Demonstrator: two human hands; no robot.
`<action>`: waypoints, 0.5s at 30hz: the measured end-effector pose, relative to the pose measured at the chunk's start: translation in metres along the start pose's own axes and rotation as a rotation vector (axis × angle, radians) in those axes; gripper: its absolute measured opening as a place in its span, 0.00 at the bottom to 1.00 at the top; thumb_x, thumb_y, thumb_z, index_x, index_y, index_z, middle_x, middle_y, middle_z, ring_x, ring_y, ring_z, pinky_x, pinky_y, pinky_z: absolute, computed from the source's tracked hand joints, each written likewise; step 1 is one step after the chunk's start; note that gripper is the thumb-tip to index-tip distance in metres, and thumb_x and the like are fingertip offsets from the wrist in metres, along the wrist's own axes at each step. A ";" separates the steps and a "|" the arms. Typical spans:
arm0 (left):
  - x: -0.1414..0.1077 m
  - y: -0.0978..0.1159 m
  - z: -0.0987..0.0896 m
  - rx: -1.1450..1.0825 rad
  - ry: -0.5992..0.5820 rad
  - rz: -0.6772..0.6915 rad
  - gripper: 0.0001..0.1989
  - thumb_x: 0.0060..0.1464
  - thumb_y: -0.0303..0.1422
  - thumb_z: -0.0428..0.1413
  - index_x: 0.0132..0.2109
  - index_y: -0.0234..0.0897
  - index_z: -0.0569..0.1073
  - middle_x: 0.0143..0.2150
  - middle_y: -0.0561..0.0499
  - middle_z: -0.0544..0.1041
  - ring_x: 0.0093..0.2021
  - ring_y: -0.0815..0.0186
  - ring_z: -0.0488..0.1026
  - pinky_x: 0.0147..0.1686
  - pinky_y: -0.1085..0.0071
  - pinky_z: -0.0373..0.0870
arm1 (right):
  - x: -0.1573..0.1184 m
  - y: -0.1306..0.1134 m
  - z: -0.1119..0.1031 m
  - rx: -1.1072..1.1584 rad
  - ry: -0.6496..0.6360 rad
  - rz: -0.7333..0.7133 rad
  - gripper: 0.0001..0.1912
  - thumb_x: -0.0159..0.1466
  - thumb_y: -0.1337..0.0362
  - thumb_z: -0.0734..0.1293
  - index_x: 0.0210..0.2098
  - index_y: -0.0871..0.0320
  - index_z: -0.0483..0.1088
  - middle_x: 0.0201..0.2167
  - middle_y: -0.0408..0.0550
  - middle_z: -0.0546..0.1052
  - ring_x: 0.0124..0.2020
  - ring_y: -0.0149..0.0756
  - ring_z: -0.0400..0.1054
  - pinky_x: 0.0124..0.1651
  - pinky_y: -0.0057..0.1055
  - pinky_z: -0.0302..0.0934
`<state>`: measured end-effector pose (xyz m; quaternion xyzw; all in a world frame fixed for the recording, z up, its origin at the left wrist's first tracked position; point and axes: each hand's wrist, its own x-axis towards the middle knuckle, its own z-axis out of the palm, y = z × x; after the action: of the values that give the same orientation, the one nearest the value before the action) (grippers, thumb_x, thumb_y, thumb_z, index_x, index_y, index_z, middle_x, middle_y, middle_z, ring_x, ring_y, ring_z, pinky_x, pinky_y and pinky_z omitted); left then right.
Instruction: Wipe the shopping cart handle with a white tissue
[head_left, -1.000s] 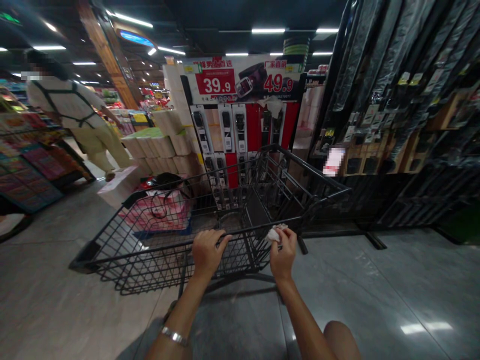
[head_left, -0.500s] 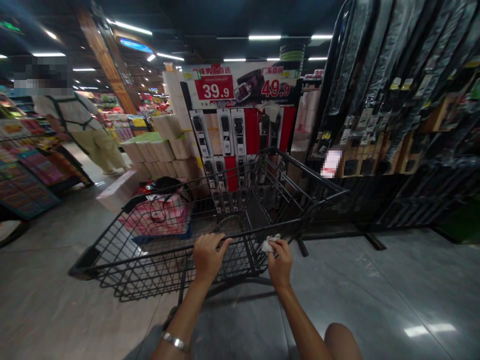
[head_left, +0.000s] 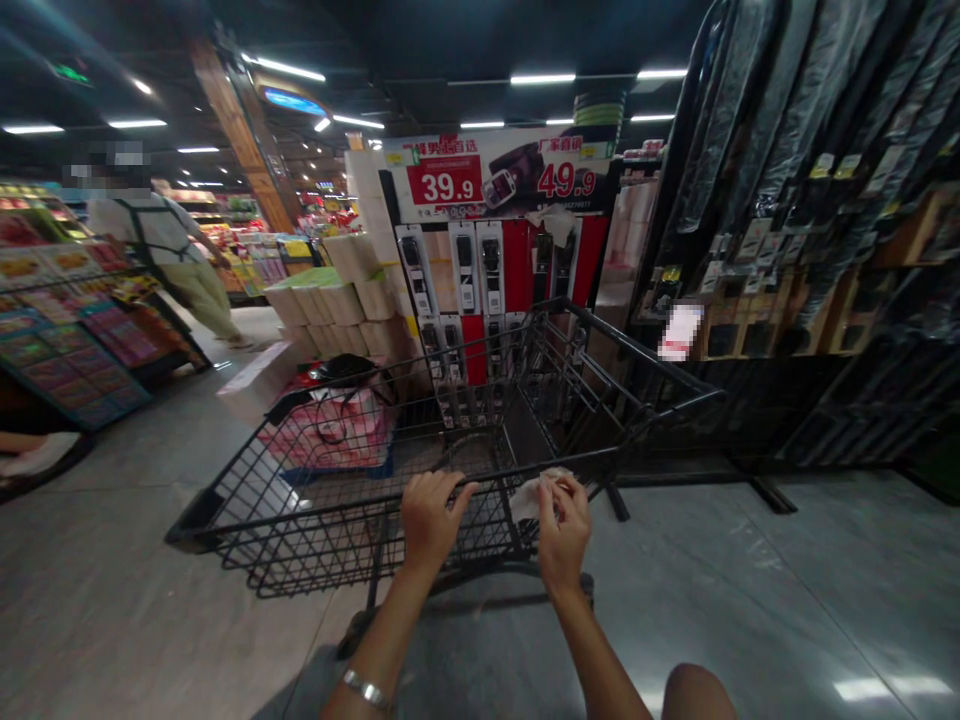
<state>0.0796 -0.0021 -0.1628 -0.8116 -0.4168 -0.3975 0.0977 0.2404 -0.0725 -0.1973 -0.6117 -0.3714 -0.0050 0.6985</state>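
A black wire shopping cart [head_left: 300, 525] stands side-on in front of me. My left hand [head_left: 433, 515] is wrapped over the cart's near top rail, thumb on my side. To the right, my right hand [head_left: 562, 530] pinches a crumpled whitish cloth or tissue [head_left: 527, 500] against the same rail. Part of the cloth hangs to the left of my fingers. The cart's handle [head_left: 675, 395] is at the right end.
Behind the cart stands a belt display with a price sign [head_left: 495, 178]. Packs of paper [head_left: 330, 305] and a pink bundle [head_left: 330, 430] are at its left. Wrapped belts [head_left: 757, 120] hang at the right. A person [head_left: 169, 240] walks in the left aisle.
My right hand has risen slightly onto the rail, and more of the cloth shows. My left hand keeps its hold. The view has shifted a little, and a foot shows at the left edge.
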 end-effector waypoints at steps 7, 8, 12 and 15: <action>0.001 0.001 -0.002 0.005 0.001 0.007 0.14 0.56 0.42 0.51 0.33 0.38 0.74 0.27 0.52 0.75 0.30 0.66 0.68 0.34 0.68 0.59 | 0.003 0.009 0.003 -0.071 0.045 -0.177 0.09 0.62 0.64 0.64 0.33 0.59 0.75 0.35 0.50 0.72 0.39 0.36 0.68 0.45 0.37 0.65; 0.001 0.001 -0.001 0.004 -0.003 0.005 0.14 0.56 0.42 0.51 0.33 0.38 0.74 0.27 0.52 0.75 0.30 0.66 0.68 0.34 0.68 0.59 | 0.003 0.011 0.002 -0.067 0.027 -0.195 0.08 0.62 0.64 0.64 0.33 0.59 0.75 0.34 0.50 0.72 0.39 0.35 0.69 0.45 0.36 0.65; 0.001 0.001 -0.001 0.007 -0.002 0.009 0.13 0.56 0.43 0.52 0.33 0.38 0.73 0.28 0.51 0.76 0.30 0.66 0.68 0.34 0.67 0.59 | -0.004 0.026 -0.005 -0.040 -0.051 -0.171 0.08 0.61 0.63 0.64 0.31 0.58 0.75 0.30 0.48 0.73 0.35 0.35 0.69 0.41 0.35 0.66; 0.001 0.000 -0.002 0.004 -0.007 0.016 0.13 0.56 0.42 0.52 0.32 0.38 0.73 0.28 0.51 0.76 0.30 0.66 0.69 0.34 0.67 0.60 | -0.010 0.027 -0.010 -0.026 -0.037 0.060 0.10 0.58 0.59 0.66 0.27 0.59 0.75 0.26 0.47 0.73 0.29 0.34 0.68 0.34 0.32 0.65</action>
<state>0.0793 -0.0022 -0.1606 -0.8162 -0.4116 -0.3929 0.1009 0.2503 -0.0790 -0.2254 -0.6316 -0.3656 0.0225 0.6833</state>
